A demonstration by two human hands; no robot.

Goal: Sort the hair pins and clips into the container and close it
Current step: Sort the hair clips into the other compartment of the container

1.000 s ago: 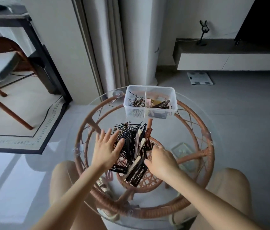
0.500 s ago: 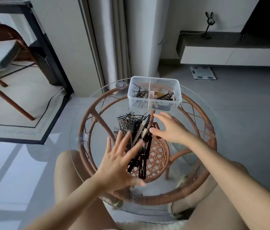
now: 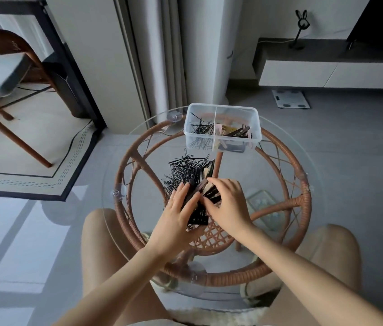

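A clear two-compartment container (image 3: 222,108) stands at the far edge of the round glass table (image 3: 313,208). Its left half holds black hair pins, its right half pink, tan and dark clips. A pile of black hair pins (image 3: 185,170) mixed with flat clips (image 3: 205,182) lies mid-table. My left hand (image 3: 177,220) rests flat on the pile's near left side, fingers spread. My right hand (image 3: 229,205) lies on the pile's right side, fingertips touching the clips. Whether either hand pinches anything is hidden.
The glass top sits on a brown rattan frame (image 3: 124,165). A clear lid (image 3: 262,208) lies to the right of the pile. My knees are under the table's near edge. A chair (image 3: 9,74) stands at the far left, a low cabinet (image 3: 327,74) at the far right.
Both hands lifted off the pile half a second ago, the right reaching toward the container. Now both have come back down onto the pile, close together.
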